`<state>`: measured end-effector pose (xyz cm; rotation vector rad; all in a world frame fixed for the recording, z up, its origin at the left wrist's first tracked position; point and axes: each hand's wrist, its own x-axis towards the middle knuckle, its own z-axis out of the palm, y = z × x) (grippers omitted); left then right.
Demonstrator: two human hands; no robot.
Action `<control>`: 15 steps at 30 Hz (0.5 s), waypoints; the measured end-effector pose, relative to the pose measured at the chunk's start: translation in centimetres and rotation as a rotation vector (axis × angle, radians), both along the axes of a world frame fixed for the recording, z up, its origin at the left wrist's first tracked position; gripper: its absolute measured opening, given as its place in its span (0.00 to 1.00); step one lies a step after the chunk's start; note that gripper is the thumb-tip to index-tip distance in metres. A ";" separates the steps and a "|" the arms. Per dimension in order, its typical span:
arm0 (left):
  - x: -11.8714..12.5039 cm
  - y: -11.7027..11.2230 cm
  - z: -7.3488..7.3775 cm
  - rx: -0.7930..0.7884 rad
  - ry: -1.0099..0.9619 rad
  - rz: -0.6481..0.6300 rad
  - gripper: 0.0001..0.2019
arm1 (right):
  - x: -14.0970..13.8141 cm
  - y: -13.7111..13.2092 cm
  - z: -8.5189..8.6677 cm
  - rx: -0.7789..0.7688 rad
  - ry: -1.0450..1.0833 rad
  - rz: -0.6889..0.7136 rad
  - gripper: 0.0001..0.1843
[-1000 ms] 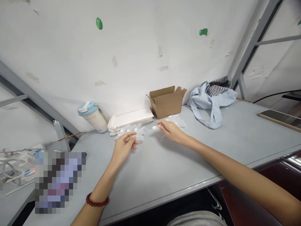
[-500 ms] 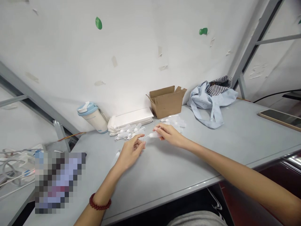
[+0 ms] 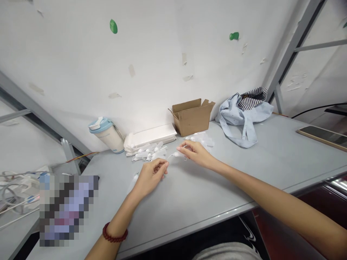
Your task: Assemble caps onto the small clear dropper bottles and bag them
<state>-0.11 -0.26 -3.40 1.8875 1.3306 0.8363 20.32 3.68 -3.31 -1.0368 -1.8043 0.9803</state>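
Note:
Over the middle of the grey table (image 3: pixel 189 195), my left hand (image 3: pixel 150 176) has its fingers curled in a pinch on a small clear plastic piece. My right hand (image 3: pixel 195 153), just to its right, pinches another small clear plastic piece (image 3: pixel 175 154) whose tip points toward the left hand. The two hands nearly meet. A heap of similar clear pieces (image 3: pixel 148 153) lies behind the left hand, and a second heap (image 3: pixel 202 138) lies behind the right hand.
An open cardboard box (image 3: pixel 192 116) stands at the wall. Left of it lie a stack of white sheets (image 3: pixel 150 137) and a blue-lidded cup (image 3: pixel 105 133). A light blue cloth bag (image 3: pixel 244 112) sits at the back right, a phone (image 3: pixel 322 136) at far right.
My left hand left the heap and came toward me and rightward with a piece. My right hand drew its piece leftward, so the hands now nearly meet.

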 end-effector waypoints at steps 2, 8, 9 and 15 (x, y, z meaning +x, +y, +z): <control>0.0 0.0 0.0 0.007 -0.002 -0.007 0.12 | 0.0 0.0 0.0 0.002 -0.016 -0.014 0.18; 0.2 -0.1 0.4 -0.027 -0.098 0.006 0.15 | 0.0 0.0 -0.2 0.015 -0.068 0.014 0.21; 0.3 -0.1 0.4 -0.040 -0.122 0.005 0.16 | 0.0 0.0 -0.2 -0.003 -0.066 0.030 0.21; 0.4 0.0 0.3 -0.109 -0.210 -0.049 0.16 | -0.1 -0.2 -0.1 -0.051 -0.040 0.101 0.22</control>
